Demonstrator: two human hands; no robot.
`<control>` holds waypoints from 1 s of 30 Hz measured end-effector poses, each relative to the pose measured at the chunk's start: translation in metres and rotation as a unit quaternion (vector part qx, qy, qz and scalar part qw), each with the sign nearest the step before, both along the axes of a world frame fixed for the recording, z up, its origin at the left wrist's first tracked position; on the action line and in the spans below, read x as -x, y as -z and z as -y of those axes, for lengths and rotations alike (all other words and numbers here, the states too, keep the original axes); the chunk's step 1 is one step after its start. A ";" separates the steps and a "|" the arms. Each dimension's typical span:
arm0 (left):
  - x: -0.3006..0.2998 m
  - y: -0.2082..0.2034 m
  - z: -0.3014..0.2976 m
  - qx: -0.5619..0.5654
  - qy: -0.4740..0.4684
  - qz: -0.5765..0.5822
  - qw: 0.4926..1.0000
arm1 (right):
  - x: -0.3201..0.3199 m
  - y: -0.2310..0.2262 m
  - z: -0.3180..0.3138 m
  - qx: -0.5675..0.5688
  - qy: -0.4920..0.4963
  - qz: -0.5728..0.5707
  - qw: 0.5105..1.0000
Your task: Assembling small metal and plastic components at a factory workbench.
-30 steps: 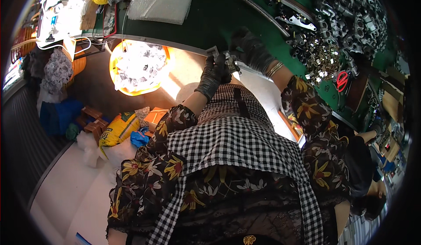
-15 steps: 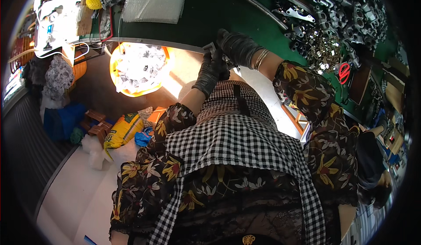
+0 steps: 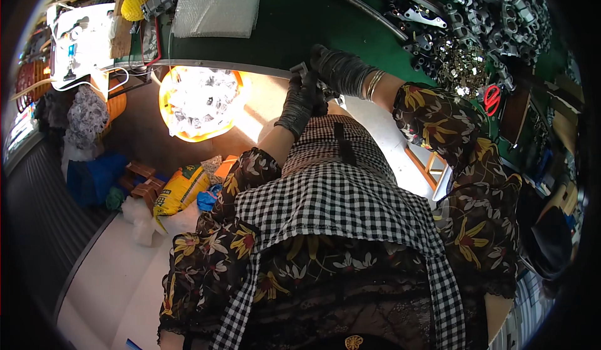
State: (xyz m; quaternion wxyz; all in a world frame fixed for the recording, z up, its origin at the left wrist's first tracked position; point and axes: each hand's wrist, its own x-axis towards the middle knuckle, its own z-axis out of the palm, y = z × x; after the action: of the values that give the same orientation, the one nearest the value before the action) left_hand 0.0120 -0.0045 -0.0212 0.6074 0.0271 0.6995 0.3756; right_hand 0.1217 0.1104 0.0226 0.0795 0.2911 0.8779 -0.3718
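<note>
Left hand (image 3: 298, 104): fingers curled closed on a small grey metal part (image 3: 298, 69), forearm angled up and rightward. Right hand (image 3: 341, 71): in from the right, pointing left, just beside the part; can't tell how far closed or whether it grips. Both hands dark-gloved. Part is by the green desk's (image 3: 291, 27) front edge, end poking above left fingers.

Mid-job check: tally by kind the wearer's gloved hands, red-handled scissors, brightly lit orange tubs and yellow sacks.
Left gloved hand plus right gloved hand: 2
Red-handled scissors: 1 pair
Brightly lit orange tub: 1
Yellow sack: 1
Total: 5
</note>
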 end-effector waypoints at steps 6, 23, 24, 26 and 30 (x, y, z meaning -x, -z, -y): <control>0.000 -0.011 0.000 -0.004 -0.007 -0.011 1.000 | 0.003 -0.004 0.001 -0.042 -0.023 0.003 0.999; 0.004 0.012 0.003 -0.027 -0.007 0.002 1.000 | 0.000 0.017 -0.001 -0.092 -0.047 -0.010 0.995; 0.004 0.016 0.004 -0.031 -0.001 0.004 0.999 | -0.002 0.016 -0.009 -0.152 -0.040 -0.045 0.987; 0.005 0.021 0.007 -0.033 0.018 0.016 0.999 | -0.010 0.009 -0.026 -0.235 -0.052 -0.033 0.970; 0.000 0.018 0.020 -0.059 0.060 -0.011 0.996 | -0.044 -0.010 -0.067 -0.283 0.247 0.007 0.927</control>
State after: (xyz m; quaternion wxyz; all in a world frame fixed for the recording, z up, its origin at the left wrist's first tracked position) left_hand 0.0120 -0.0242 -0.0388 0.6183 0.1094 0.6799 0.3788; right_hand 0.1660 0.1769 0.0326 -0.0942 0.5115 0.8465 -0.1140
